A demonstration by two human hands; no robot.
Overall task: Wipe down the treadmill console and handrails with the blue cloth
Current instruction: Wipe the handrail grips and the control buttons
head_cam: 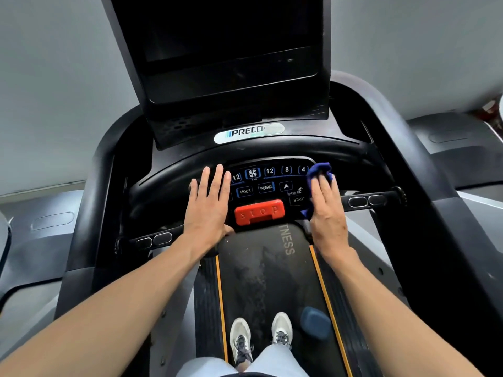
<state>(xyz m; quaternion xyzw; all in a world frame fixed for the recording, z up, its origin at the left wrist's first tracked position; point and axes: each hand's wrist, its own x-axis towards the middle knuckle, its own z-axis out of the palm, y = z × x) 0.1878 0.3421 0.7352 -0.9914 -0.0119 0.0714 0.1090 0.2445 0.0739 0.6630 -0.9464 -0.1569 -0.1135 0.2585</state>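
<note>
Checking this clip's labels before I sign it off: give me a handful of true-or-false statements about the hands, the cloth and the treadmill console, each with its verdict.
1. The right hand presses the blue cloth on the right side of the button panel. True.
2. The left hand holds a spray bottle. False: it lies flat and open on the panel's left side, holding nothing.
3. The red stop button lies between the two hands. True.
4. The cloth covers the fan button. False: the fan button is uncovered, left of the cloth.
5. The console screen is lit. False: it is dark.
</note>
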